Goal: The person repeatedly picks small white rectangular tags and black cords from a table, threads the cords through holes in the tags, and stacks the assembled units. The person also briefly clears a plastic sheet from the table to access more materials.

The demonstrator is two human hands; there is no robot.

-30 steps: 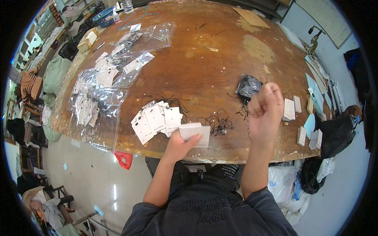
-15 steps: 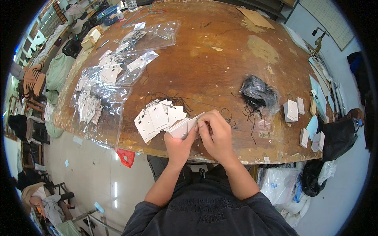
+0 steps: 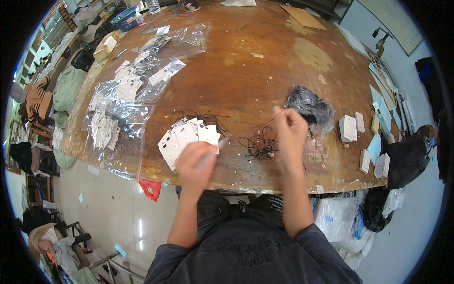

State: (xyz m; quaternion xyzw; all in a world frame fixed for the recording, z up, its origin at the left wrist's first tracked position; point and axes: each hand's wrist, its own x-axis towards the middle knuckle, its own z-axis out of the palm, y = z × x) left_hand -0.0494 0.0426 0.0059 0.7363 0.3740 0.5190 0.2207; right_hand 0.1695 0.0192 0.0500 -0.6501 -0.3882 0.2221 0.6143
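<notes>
My left hand [image 3: 196, 165], smeared by motion, is closed on a white hang tag [image 3: 206, 160] at the near side of a fanned pile of white tags [image 3: 184, 137]. Black strings stick out from the far edge of that pile. To the right, my right hand [image 3: 292, 128] is raised with its fingers pinched together. A thin black string [image 3: 257, 124] faintly runs left from its fingertips. Between the hands lies a tangle of loose black strings [image 3: 260, 146]. Just beyond my right hand sits a crumpled dark plastic bag [image 3: 309, 104] with more black string.
Clear plastic bags [image 3: 149, 111] with white tags cover the table's left side. Small stacks of white cards [image 3: 349, 128] stand at the right edge near blue card pieces [image 3: 373, 150]. A brown board [image 3: 302, 18] lies at the far right of the wooden table [image 3: 231, 66].
My hands, together over the tags before, have parted. The left went left and toward me with a tag; the right went up and right. The string tangle is now uncovered.
</notes>
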